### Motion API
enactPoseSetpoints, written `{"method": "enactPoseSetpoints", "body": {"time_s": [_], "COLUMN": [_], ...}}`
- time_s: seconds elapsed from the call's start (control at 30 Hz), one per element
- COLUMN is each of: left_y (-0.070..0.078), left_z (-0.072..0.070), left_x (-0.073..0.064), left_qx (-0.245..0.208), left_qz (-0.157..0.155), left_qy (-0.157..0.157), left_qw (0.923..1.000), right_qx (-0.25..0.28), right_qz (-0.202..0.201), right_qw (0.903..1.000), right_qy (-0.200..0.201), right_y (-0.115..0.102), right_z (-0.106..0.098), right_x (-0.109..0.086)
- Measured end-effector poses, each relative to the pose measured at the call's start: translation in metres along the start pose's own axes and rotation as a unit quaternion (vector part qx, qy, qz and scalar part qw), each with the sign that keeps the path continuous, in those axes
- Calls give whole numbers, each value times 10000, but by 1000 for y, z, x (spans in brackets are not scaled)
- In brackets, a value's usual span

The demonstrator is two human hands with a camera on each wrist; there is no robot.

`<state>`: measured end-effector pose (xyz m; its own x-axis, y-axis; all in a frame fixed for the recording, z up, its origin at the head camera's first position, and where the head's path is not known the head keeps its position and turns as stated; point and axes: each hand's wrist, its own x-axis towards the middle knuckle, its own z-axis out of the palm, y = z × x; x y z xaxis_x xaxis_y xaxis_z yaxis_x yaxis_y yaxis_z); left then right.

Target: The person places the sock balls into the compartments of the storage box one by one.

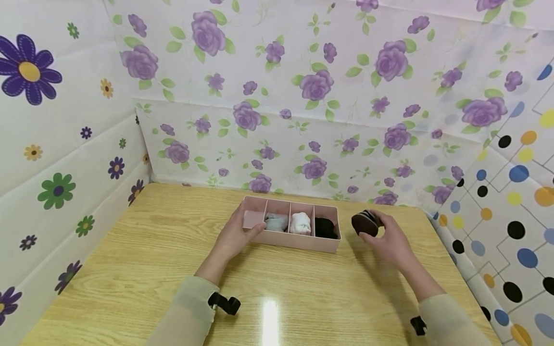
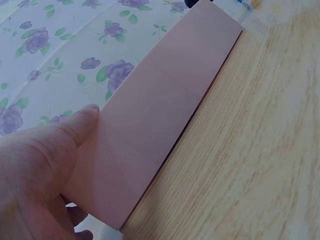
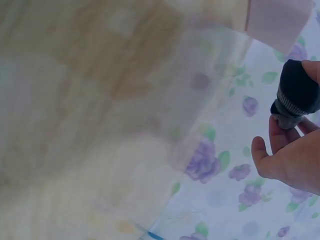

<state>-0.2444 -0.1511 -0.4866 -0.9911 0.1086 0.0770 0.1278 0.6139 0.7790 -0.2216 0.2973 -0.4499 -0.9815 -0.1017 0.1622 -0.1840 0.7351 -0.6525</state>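
A pink divided storage box (image 1: 294, 241) sits on the table, in the middle of the head view. My left hand (image 1: 233, 235) grips its left end, thumb over the front rim; the left wrist view shows fingers partly hidden around the end wall. From the second compartment rightward lie a grey-blue rolled sock (image 1: 276, 222), a white one (image 1: 300, 224) and a black one (image 1: 325, 228). Just right of the box, my right hand (image 1: 391, 240) pinches a dark rolled sock (image 1: 365, 224) with light stripes, held above the table. Ribbing shows on this dark sock (image 3: 295, 92) in the right wrist view.
The wood-grain table (image 1: 143, 269) reaches back to a wall cloth with purple roses (image 1: 316, 86). Cloth with daisies (image 1: 56, 191) hangs on the left, dotted cloth (image 1: 519, 230) on the right. Black straps (image 1: 224, 302) show at the sleeves.
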Motion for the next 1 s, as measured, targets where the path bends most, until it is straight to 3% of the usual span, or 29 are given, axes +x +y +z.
{"method": "enactPoseSetpoints", "body": {"time_s": [0.33,0.6,1.0], "left_y": [0,-1,0], "left_z": [0,1,1], "left_x": [-1,0,0], "left_qx": [-19,-68,-62], "left_qz": [-4,39,59], "left_qy": [-5,11,21], "left_qw": [10000,10000,10000], "right_qx": [-63,205,271], "right_qz": [-427,-681,-827], "right_qw": [9990,9975,9962], "right_qy": [66,42,-30], "right_y": [-31,-52,-83], "right_z": [-3,1,12], "right_x": [12,19,29]}}
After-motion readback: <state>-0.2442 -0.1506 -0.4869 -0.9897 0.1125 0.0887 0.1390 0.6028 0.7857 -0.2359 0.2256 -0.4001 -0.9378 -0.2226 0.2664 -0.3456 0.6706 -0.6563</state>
